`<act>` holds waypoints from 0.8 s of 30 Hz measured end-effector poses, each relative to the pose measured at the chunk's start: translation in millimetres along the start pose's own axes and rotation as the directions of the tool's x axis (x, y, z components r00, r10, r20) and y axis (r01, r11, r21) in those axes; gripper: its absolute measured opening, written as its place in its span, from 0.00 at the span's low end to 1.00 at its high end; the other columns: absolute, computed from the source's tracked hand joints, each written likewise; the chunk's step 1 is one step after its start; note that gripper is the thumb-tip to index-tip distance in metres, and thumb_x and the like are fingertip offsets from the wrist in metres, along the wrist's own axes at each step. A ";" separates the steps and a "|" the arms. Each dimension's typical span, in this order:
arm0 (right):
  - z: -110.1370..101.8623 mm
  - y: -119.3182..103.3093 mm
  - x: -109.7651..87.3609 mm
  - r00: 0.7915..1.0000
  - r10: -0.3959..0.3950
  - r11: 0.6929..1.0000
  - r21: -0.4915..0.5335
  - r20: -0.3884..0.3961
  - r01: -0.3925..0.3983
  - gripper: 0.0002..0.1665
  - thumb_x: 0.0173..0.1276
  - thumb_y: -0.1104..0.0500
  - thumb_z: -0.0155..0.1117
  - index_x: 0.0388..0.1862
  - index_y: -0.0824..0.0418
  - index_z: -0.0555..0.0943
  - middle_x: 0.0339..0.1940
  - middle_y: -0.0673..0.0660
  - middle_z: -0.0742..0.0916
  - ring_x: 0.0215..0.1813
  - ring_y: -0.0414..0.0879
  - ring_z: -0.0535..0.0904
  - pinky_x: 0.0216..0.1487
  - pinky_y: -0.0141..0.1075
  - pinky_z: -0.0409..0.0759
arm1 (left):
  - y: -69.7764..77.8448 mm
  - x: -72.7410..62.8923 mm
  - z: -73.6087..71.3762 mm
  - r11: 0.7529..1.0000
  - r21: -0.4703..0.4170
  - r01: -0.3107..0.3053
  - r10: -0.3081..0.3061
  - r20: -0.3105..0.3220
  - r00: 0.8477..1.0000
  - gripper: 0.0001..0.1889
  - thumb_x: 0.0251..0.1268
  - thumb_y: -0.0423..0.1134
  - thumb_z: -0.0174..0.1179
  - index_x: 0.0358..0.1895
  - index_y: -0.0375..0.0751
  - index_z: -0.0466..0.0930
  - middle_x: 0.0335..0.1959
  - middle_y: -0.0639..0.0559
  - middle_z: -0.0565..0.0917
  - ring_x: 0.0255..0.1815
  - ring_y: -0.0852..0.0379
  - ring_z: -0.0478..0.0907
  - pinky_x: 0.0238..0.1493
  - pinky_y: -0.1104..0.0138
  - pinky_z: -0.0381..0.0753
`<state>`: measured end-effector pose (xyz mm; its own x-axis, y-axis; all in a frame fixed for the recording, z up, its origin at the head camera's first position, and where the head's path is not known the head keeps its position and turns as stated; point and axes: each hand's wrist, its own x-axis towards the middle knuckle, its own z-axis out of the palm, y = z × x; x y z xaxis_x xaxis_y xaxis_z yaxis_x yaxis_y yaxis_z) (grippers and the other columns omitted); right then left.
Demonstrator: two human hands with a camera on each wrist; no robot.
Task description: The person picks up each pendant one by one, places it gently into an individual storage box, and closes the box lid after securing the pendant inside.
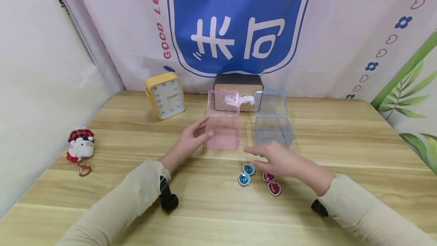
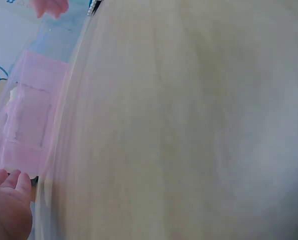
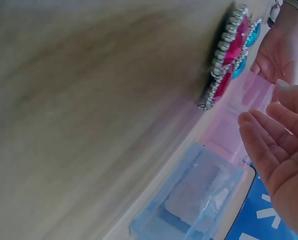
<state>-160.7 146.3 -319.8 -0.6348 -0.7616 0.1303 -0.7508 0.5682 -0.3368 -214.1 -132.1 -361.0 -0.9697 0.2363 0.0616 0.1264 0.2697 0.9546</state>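
In the head view, your left hand (image 1: 189, 139) is at the left side of the see-through pink plastic box (image 1: 223, 137), thumb and fingers apart, gripping nothing; whether the fingertips touch its wall, you cannot tell from here. The see-through pale-blue plastic box (image 1: 273, 129) stands just to its right, and both lids are raised. Your right hand (image 1: 278, 158) reaches in front of the boxes, fingers extended and holding nothing. The pair of blue heart-shaped gems with beaded rims (image 1: 244, 179) lies on the wood-grain tabletop (image 1: 205, 208) near your right thumb; the pair of red heart-shaped gems with beaded rims (image 1: 274, 188) lies to their right, one partly covered by your hand.

In the left wrist view, your left fingers lie loosely beside the end of the pink box, closed round nothing.

In the right wrist view, your right palm shows bare, thumb apart from the fingers, with the gems beyond the fingertips and well short of any grip.

The step in hand looks like positioning or reaching. For a pick-up, the next move would call for lowering your right fingertips and pinching one beaded rim without nudging its neighbour.
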 end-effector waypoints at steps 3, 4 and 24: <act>2.6 1.5 1.1 1.000 -0.018 1.000 0.023 0.024 0.017 0.21 0.64 0.62 0.60 0.55 0.68 0.76 0.51 0.61 0.83 0.52 0.54 0.80 0.54 0.44 0.80 | -1.9 -0.1 1.4 1.000 -0.002 -0.015 0.015 0.000 1.000 0.33 0.61 0.38 0.60 0.69 0.44 0.58 0.72 0.48 0.58 0.69 0.45 0.60 0.66 0.62 0.65; 3.2 1.8 1.6 0.999 -0.018 0.999 0.033 0.033 0.017 0.20 0.64 0.63 0.60 0.55 0.68 0.77 0.51 0.61 0.84 0.51 0.53 0.80 0.52 0.43 0.80 | -2.4 -0.1 1.8 1.000 -0.001 -0.021 0.021 0.001 1.000 0.33 0.61 0.38 0.60 0.69 0.43 0.59 0.72 0.47 0.58 0.69 0.45 0.60 0.67 0.62 0.65; 16.1 7.6 11.5 0.993 -0.043 0.995 0.091 0.112 0.032 0.15 0.59 0.63 0.66 0.46 0.64 0.82 0.31 0.50 0.83 0.30 0.34 0.71 0.30 0.25 0.74 | -7.0 -1.2 5.1 1.000 0.003 -0.001 0.001 -0.023 1.000 0.31 0.60 0.38 0.60 0.67 0.39 0.62 0.69 0.44 0.63 0.68 0.46 0.62 0.67 0.63 0.65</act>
<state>-170.8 136.8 -335.8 -0.5777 -0.8153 0.0392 -0.7512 0.5123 -0.4163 -212.7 -129.5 -369.2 -0.9742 0.2148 0.0693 0.1278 0.2719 0.9538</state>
